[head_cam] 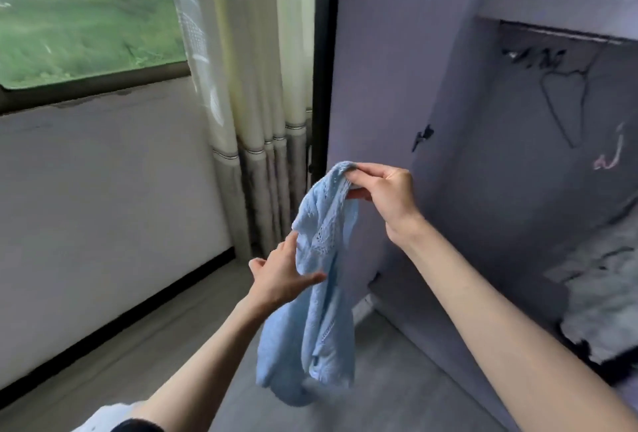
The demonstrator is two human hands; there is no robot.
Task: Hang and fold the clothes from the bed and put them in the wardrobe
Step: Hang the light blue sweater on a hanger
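Note:
A light blue knitted garment [319,293] hangs in the air in front of the open wardrobe [483,172]. My right hand [383,195] pinches its top edge and holds it up. My left hand [281,274] is lower, fingers spread, touching the garment's left side without a closed grip. Inside the wardrobe a rail [556,34] carries several empty hangers [566,100]. The bed is out of view.
The open wardrobe door [373,86] stands just behind the garment. Curtains [255,86] hang to the left of it, beside a window [86,10]. Grey and white fabric [600,304] lies on the wardrobe's lower shelf. Grey floor [397,380] lies below.

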